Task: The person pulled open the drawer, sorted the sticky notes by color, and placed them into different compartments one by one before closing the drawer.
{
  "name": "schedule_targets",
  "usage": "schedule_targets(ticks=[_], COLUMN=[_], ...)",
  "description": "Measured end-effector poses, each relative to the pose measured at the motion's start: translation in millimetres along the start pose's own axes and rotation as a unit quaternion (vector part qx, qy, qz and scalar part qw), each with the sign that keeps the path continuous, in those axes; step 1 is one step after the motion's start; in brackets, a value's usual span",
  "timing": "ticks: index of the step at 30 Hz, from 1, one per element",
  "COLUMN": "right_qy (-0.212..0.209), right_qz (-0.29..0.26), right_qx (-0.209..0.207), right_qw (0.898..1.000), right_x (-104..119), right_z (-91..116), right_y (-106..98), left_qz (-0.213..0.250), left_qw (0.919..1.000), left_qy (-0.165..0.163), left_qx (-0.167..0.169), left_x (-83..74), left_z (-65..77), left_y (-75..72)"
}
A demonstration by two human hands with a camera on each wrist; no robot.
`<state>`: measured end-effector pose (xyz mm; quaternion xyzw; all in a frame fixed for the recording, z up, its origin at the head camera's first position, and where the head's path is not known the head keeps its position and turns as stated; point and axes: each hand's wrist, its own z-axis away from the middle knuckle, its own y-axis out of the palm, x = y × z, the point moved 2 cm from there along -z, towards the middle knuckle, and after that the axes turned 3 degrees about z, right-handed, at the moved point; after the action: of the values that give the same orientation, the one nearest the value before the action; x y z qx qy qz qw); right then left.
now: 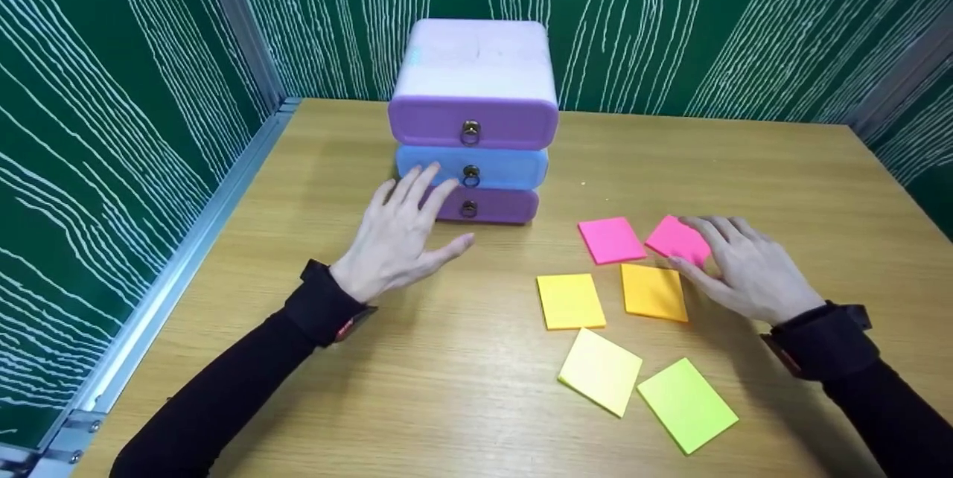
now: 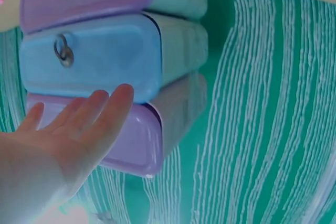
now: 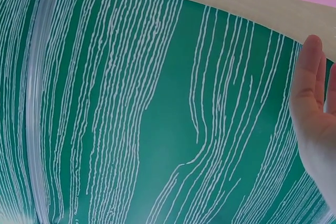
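A small three-drawer cabinet (image 1: 476, 61) stands at the back of the table, its drawers pushed in. My left hand (image 1: 398, 240) is held before its left side, fingers spread toward the blue middle drawer (image 1: 514, 169) and the purple bottom drawer (image 1: 506, 205). In the left wrist view these fingers hold nothing; whether they touch the cabinet I cannot tell. My right hand (image 1: 752, 273) hovers at the right pink sticky-note pad (image 1: 674, 237), partly covering it, with loosely bent fingers. Beside that pad lie another pink pad (image 1: 612, 240) and an orange pad (image 1: 654, 292).
Nearer the front of the wooden table (image 1: 461, 389) lie a yellow-orange pad (image 1: 571, 301), a pale yellow pad (image 1: 600, 371) and a lime green pad (image 1: 688, 405). Green panels (image 1: 625, 31) with white wavy lines enclose the back and sides. A metal rail (image 1: 186, 262) runs along the left edge.
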<state>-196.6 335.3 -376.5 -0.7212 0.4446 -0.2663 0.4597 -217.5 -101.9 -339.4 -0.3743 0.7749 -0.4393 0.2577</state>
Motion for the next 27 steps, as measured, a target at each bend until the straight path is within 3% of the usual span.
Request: schedule_targets(ticks=[3,7,12,15,19,23,27], right_qy=[0.011,0.02,0.025,0.036,0.028,-0.005,-0.054], right_qz=[-0.002,-0.006,-0.015,-0.02,-0.028,-0.034,-0.026], right_qx=[0.012,0.025,0.04,0.048,0.026,0.014,0.011], right_qw=[1.0,0.999,0.999,0.998,0.999,0.999,0.998], right_x=[-4,-8,-13,-13,-3,25,59], right_z=[0,1,-9,-25,-66,-116,-158], right_y=[0,0,-6,-15,-31,-46,-52], left_qz=[0.013,0.045,0.09,0.105,0.117,0.152,0.191], left_qw=[0.9998,0.998,0.9928,0.989,0.9784,0.961,0.9459], left_qy=[-0.001,-0.01,-0.054,-0.102,-0.157,-0.182,-0.192], left_qx=[-0.014,-0.043,-0.057,-0.021,0.066,0.143,0.178], left_x=[4.1,10.7,28.9,44.3,65.8,79.9,82.6], left_z=[-9.4,-28.3,-67.3,-96.7,-126.2,-135.5,-136.2], left_y=[-11.3,-36.6,-68.1,-76.7,-70.7,-56.9,-49.3])
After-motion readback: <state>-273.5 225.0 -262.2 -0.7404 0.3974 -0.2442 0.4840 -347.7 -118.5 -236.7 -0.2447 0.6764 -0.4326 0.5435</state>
